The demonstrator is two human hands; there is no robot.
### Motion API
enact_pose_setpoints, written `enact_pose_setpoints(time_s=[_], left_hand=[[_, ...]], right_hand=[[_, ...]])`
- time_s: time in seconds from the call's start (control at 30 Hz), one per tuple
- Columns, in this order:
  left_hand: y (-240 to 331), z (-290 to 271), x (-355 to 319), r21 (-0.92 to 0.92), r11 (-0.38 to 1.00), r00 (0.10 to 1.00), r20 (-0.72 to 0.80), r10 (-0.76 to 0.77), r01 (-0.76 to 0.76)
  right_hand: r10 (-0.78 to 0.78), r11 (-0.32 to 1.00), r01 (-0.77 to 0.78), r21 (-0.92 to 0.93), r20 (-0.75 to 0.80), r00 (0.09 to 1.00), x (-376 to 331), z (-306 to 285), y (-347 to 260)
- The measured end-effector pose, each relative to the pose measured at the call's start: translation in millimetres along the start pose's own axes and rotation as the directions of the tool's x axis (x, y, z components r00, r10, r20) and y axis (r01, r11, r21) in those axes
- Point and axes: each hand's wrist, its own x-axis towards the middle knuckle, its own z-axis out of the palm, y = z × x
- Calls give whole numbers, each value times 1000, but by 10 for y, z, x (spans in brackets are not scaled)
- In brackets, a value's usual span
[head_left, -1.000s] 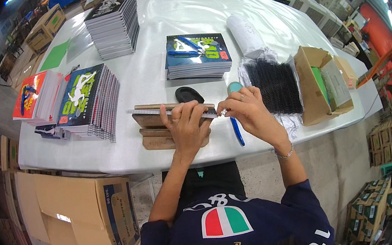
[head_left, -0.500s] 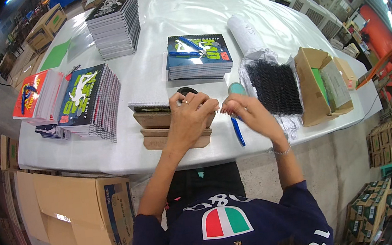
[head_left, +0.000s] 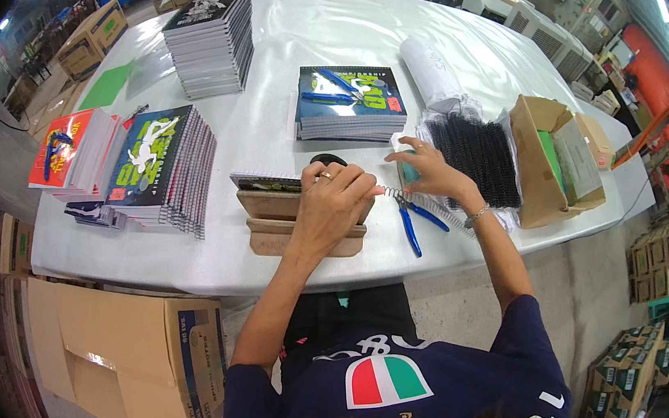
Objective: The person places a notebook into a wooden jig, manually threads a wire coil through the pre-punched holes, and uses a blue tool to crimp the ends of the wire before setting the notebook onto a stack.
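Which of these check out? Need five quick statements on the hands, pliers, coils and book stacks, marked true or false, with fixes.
1. The left hand is at the wooden stand, by the notebook in it. True.
2. The right hand grips the blue-handled pliers. False: its fingers are spread, and the pliers lie on the table, nearer the person.
3. Another pair of pliers lies on the middle book stack. True.
4. The black coil bundle sits left of the stand. False: it is to the right.
5. The tallest book stack stands at the table's near edge. False: it stands toward the far left.
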Motion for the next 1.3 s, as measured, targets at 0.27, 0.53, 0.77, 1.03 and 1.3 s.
enact_pose_setpoints(time_s=[0.27, 0.53, 0.77, 1.03, 1.3], left_hand=[[-29, 15, -3, -35, 998, 995, -92, 39, -42], [-12, -24, -32, -56, 998, 996, -81, 29, -34], [-6, -40, -38, -39, 999, 998, -56, 20, -22], [209, -62, -223, 175, 903, 914, -178, -363, 393], [54, -5, -234, -91, 919, 898, -197, -394, 384]], right_hand=[[-384, 832, 407, 376, -140, 913, 577, 440, -406], [-157, 728, 296, 619, -270, 950, 527, 225, -557], [144, 246, 269, 931, -310, 940, 47, -142, -554], [-205, 236, 125, 964, -76, 976, -157, -338, -646], [-233, -164, 62, 985, -100, 967, -45, -408, -297]])
